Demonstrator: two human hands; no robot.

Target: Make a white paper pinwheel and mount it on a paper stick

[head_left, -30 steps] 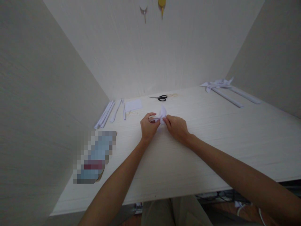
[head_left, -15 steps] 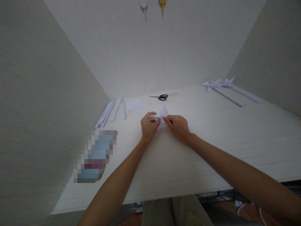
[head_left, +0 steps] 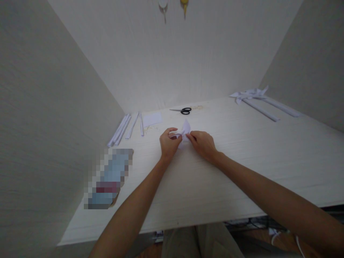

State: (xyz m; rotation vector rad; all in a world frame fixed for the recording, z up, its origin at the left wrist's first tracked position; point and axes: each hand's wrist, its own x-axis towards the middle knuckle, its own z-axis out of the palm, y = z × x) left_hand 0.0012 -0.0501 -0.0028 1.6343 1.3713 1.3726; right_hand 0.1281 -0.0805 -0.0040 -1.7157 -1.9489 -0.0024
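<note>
Above table (head_left: 242,168): left hand (head_left: 168,143), right hand (head_left: 202,143), fingers clamped on folded paper (head_left: 185,129).

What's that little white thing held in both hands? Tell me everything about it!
The folded paper piece is small and white. It looks like thin paper creased into pointed flaps, with one flap sticking up, away from the person. It is near the middle of the pale table. The left hand pinches its left side and the right hand pinches its right side. Whether its underside touches the table cannot be told.
</note>
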